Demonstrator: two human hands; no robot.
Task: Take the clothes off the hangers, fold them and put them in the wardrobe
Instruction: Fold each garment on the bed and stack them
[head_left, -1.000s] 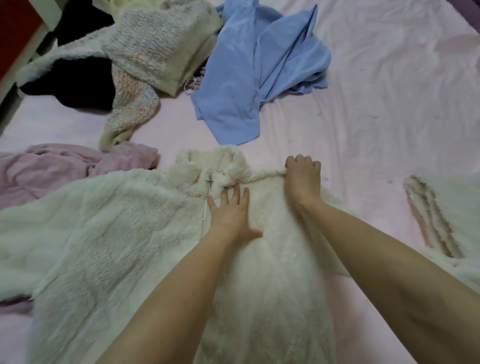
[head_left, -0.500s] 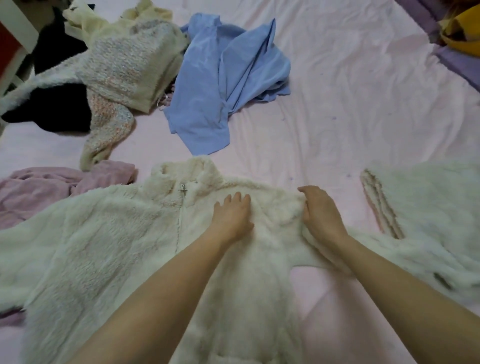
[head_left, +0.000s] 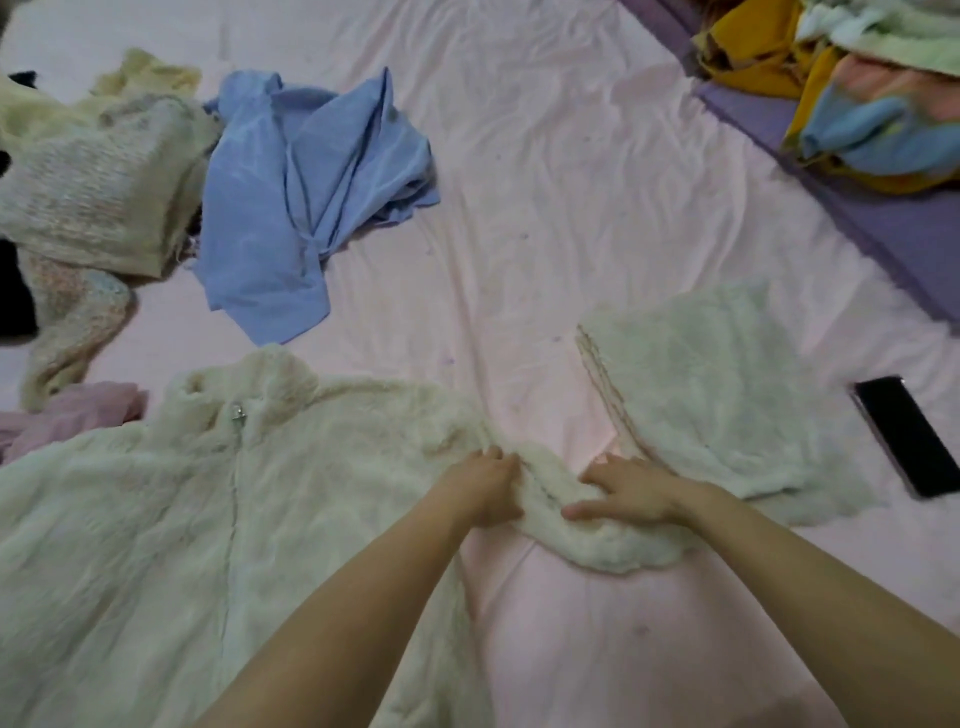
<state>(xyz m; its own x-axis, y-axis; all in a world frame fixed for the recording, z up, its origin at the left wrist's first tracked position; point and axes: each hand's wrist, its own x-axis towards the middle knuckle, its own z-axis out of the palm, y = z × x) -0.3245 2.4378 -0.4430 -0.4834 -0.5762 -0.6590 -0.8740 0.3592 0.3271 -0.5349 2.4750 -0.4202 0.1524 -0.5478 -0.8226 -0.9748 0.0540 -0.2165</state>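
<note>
A white fluffy zip-up jacket (head_left: 208, 519) lies front up on the pink bed sheet (head_left: 545, 208), its collar pointing away from me. Its right sleeve (head_left: 701, 395) stretches out to the right and ends flat and wide. My left hand (head_left: 483, 491) grips the fleece where the sleeve joins the shoulder. My right hand (head_left: 626, 491) holds the narrow, bunched part of the sleeve just beside it, thumb underneath. No hanger shows in the jacket.
A blue shirt (head_left: 301, 208) lies crumpled beyond the jacket, with a knitted sweater (head_left: 88, 208) and a pale yellow garment (head_left: 145, 78) to its left. A pink garment (head_left: 78, 415) sits at the left edge. A black phone (head_left: 909, 436) lies right. Colourful clothes (head_left: 857, 93) rest on purple bedding (head_left: 883, 234).
Both hands have slid right from the jacket's chest and shoulder onto its right sleeve. The view has swung right, bringing the phone and the colourful pile into sight.
</note>
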